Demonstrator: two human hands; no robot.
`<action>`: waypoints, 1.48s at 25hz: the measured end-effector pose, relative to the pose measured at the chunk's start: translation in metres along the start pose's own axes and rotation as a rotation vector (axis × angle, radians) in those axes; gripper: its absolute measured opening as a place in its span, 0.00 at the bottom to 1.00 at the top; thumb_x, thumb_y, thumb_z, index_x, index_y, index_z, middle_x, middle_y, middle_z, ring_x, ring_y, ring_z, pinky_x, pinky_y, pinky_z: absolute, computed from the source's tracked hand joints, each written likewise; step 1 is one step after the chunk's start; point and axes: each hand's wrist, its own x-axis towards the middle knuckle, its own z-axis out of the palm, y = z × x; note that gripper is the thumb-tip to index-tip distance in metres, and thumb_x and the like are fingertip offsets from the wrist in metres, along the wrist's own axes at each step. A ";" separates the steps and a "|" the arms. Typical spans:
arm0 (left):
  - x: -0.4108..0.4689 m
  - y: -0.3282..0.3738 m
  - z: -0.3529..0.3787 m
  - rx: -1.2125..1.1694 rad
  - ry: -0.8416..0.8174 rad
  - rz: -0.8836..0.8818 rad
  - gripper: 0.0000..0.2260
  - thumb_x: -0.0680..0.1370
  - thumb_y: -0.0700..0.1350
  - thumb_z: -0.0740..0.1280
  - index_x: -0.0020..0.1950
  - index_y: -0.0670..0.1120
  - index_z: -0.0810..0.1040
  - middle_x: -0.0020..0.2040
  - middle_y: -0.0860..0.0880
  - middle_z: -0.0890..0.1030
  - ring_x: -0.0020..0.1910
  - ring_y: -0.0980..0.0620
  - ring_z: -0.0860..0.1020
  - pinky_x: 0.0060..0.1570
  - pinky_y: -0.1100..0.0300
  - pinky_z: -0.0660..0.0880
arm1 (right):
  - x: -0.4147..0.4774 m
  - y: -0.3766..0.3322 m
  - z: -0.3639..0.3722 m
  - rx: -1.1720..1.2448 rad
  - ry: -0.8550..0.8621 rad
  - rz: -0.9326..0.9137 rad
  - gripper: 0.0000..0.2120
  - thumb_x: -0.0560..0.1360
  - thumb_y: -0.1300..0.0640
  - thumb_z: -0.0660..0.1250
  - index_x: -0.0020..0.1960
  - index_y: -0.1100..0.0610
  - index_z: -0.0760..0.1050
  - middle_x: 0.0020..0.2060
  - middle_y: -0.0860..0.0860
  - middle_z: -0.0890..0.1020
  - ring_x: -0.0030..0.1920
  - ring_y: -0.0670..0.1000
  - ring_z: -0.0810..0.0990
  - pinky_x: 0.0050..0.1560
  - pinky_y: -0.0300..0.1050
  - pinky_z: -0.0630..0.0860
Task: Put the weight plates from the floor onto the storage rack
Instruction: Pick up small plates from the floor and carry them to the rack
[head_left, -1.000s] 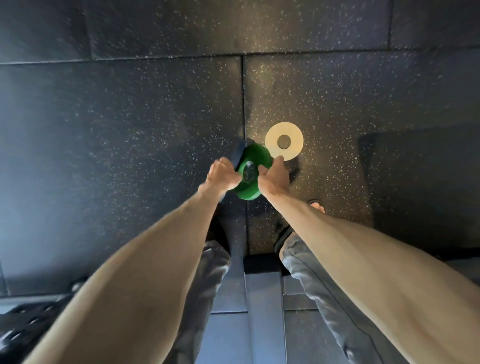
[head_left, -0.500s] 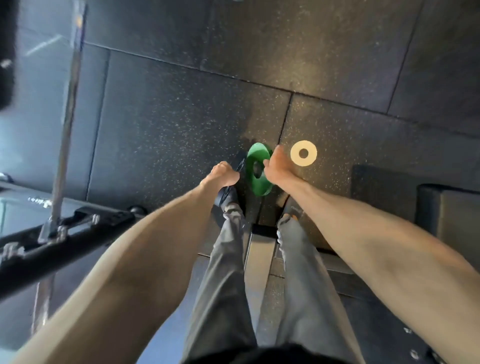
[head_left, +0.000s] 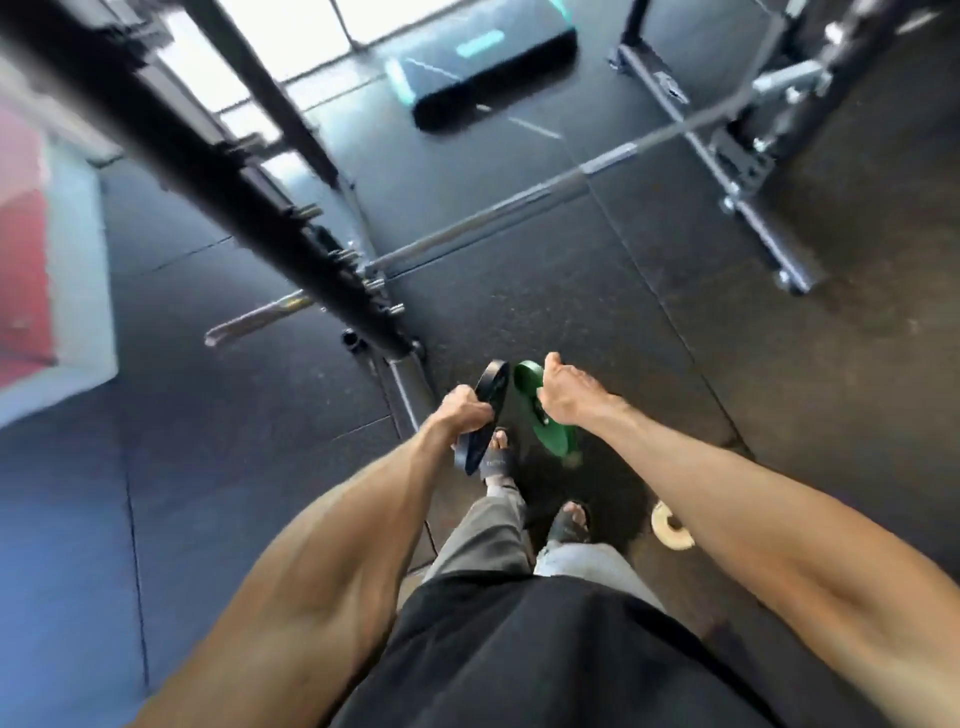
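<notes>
Change from half a second ago: both hands were low at the floor (head_left: 597, 301), close beside the white plate (head_left: 669, 529). They are now raised well clear of it, each carrying one plate. The white plate has stayed flat on the floor, partly hidden by the right forearm.

Left hand (head_left: 465, 415): fingers curled fully round the rim of the black plate (head_left: 496, 387), which hangs on edge, farther from the white plate than the green one.

Right hand (head_left: 569, 397): closed over the green plate (head_left: 553, 439), also on edge, just beside the black plate without clear contact.

The black rack beam (head_left: 223, 161) runs beyond both hands, on the far side from the white plate.
</notes>
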 end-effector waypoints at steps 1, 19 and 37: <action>-0.008 -0.019 -0.008 -0.088 0.017 -0.029 0.13 0.75 0.42 0.67 0.53 0.34 0.79 0.48 0.37 0.82 0.48 0.41 0.83 0.41 0.48 0.80 | 0.002 -0.021 -0.002 -0.050 -0.017 -0.070 0.25 0.81 0.57 0.58 0.74 0.65 0.56 0.65 0.66 0.75 0.65 0.65 0.76 0.60 0.53 0.72; -0.088 -0.401 -0.130 -0.879 0.366 -0.354 0.18 0.69 0.41 0.67 0.55 0.32 0.77 0.48 0.37 0.82 0.47 0.41 0.82 0.44 0.51 0.78 | -0.003 -0.411 0.159 -0.187 -0.325 -0.516 0.22 0.79 0.48 0.61 0.64 0.63 0.63 0.60 0.63 0.78 0.56 0.61 0.78 0.51 0.49 0.71; 0.044 -0.666 -0.436 -0.840 0.453 -0.237 0.15 0.75 0.48 0.72 0.54 0.37 0.80 0.48 0.42 0.82 0.47 0.46 0.81 0.45 0.58 0.73 | 0.148 -0.766 0.242 0.069 -0.130 -0.261 0.24 0.79 0.47 0.62 0.69 0.60 0.63 0.62 0.60 0.77 0.61 0.61 0.77 0.58 0.48 0.69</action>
